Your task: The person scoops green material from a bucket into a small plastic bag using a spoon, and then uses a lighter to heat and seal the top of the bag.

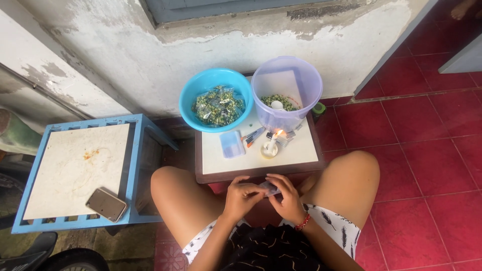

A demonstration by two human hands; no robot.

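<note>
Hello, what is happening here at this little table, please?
A person sits on the floor behind a small table. The left hand and the right hand hold a small clear plastic bag between them. On the table a lit candle burns. A blue bowl holds filled little bags, and a clear bucket holds loose green bits. A phone lies on the blue stand at the side.

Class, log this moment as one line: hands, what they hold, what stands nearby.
left hand: holds small clear bag | right hand: same bag | nearby: lit candle, blue bowl, clear bucket
</note>
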